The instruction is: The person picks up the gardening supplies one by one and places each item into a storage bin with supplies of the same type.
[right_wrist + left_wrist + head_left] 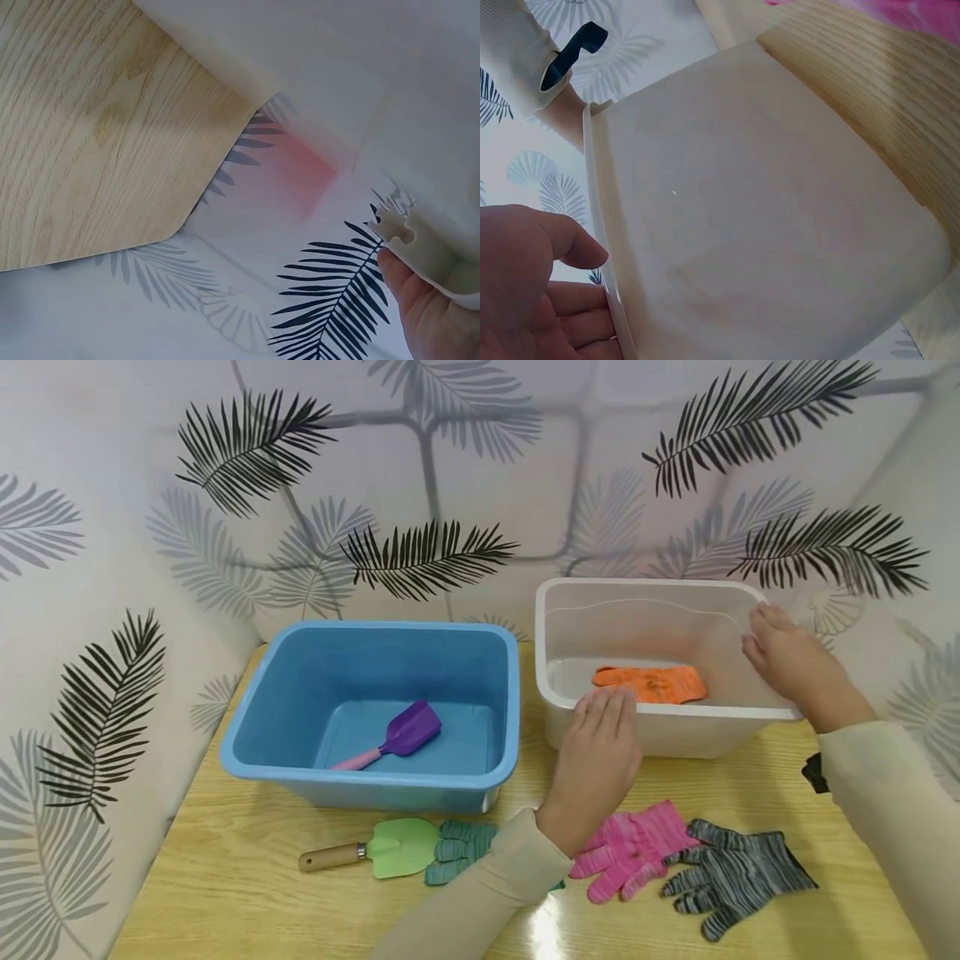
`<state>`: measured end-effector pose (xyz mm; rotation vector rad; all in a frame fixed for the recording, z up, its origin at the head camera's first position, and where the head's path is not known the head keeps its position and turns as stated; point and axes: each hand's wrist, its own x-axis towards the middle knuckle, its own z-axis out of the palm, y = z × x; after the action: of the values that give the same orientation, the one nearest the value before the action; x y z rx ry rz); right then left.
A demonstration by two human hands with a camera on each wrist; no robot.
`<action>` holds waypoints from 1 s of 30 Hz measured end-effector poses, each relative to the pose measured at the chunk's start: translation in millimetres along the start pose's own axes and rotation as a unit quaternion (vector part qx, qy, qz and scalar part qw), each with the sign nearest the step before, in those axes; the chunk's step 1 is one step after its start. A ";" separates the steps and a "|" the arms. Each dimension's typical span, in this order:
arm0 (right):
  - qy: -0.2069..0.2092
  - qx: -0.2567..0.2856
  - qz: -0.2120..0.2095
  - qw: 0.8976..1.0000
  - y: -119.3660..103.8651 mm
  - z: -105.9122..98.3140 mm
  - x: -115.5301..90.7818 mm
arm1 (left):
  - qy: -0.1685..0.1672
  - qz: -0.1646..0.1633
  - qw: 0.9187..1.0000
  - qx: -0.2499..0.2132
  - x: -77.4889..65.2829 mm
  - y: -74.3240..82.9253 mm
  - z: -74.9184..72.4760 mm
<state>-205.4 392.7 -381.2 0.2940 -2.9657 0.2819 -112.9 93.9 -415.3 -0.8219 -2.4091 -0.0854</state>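
My left hand (597, 752) lies over the front rim of a white plastic bin (720, 727), fingers straight and side by side. In the left wrist view, the thumb and fingers of that left hand (532, 285) meet the rim from above. My right hand (798, 660) rests on the bin's right rim, its fingers extended, near the back corner. The right wrist view shows part of the right hand (427, 307) at the rim. An orange glove (660, 683) lies on the bin's floor.
A blue bin (270, 781) stands left, holding a purple trowel (412, 729) with pink handle. In front lie a green trowel (403, 847), a green glove (461, 845) partly under my left sleeve, a pink glove (637, 843) and a grey-black glove (738, 872). A leaf-patterned curtain (480, 485) hangs behind.
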 end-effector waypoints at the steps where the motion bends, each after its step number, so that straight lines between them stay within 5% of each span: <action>1: 0.003 0.001 -0.002 1.000 -1.0 0.2 0.3 | 0.002 -0.003 1.000 0.003 -0.9 0.3 -0.1; 8: 0.017 0.001 -0.010 1.000 -4.0 -0.3 -2.3 | 0.016 -0.007 1.000 0.014 -5.4 2.6 -0.1; 15: -0.015 0.013 0.006 1.000 -6.8 1.7 -9.4 | 0.030 -0.005 1.000 0.002 -12.7 3.8 -5.2; 30: 0.027 0.028 -0.023 0.999 -16.5 2.4 -29.7 | 0.034 0.004 0.999 -0.026 -30.6 5.0 -18.5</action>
<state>-173.6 381.6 -385.7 0.3554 -2.8975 0.3605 -81.1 77.0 -417.4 -0.8388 -2.3476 -0.1723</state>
